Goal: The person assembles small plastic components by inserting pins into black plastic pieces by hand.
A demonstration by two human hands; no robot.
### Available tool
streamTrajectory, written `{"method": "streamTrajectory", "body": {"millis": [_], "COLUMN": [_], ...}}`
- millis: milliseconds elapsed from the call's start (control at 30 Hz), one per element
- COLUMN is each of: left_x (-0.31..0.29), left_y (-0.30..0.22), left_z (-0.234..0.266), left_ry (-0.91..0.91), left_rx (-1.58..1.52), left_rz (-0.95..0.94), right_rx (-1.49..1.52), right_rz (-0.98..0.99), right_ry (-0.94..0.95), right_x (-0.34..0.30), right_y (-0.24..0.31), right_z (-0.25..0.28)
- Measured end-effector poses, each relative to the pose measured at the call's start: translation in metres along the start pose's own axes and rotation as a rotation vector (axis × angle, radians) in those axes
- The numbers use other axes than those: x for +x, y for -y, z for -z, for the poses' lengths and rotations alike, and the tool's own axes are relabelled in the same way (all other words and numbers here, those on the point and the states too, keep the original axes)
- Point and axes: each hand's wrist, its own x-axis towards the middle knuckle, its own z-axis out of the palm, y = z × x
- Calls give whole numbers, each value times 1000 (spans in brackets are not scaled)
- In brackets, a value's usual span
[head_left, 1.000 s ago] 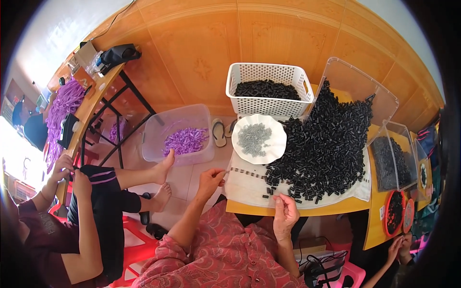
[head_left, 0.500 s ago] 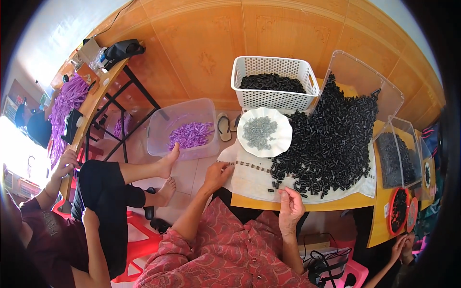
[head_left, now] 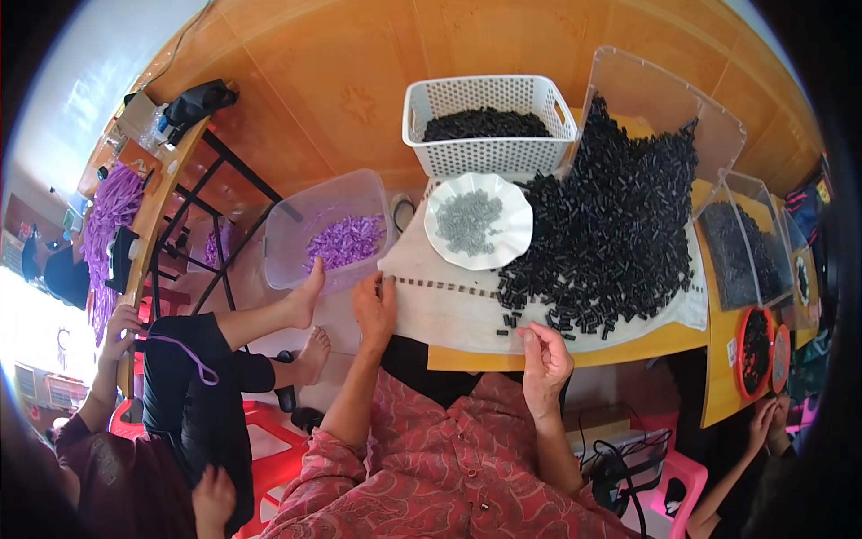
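Note:
My left hand point(head_left: 374, 304) is at the left edge of the white cloth point(head_left: 413, 314), fingers bunched together and pointing away from me; whatever they hold, if anything, is too small to make out. At the table's front edge my right hand point(head_left: 545, 359) is closed in a pinch, with a tiny pale glint at its fingertips that I cannot identify. Just beyond it, a big heap of short black tubes point(head_left: 620, 216) covers much of the cloth. Left of the heap stands a white scalloped plate point(head_left: 514, 250) bearing small clear-grey pieces point(head_left: 469, 220).
A white perforated basket point(head_left: 494, 162) of black pieces stands behind the plate. A clear bin point(head_left: 283, 238) with purple pieces sits on the floor. At left, another person's legs point(head_left: 278, 316) stretch toward me. A red-rimmed tray point(head_left: 743, 359) and another person's hands point(head_left: 763, 424) are at right.
My left hand has drawn back leftward to the cloth's edge. My right hand stays near the front edge. The view has shifted slightly. The person at left has lowered one hand; a purple strip lies across their knee.

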Motion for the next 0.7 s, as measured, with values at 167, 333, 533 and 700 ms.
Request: {"method": "streamTrajectory", "body": {"millis": [167,333,533,700], "left_x": [2,-4,-16,-20], "left_y": [-1,6,-5,-30], "left_z": [3,-5,-12,-7], "left_ry": [-27,67,237,279], "left_rx": [-11,21,52,-208], "left_rz": [9,-71,-127,-11], "right_rx": [67,56,31,2], "right_rz": [-40,-36,-26,-18], "right_ry": [24,36,16,1], "right_x": [4,1,-1,-3], "right_y": [11,5,8,6], "right_z": [-2,-1,-1,2]}}
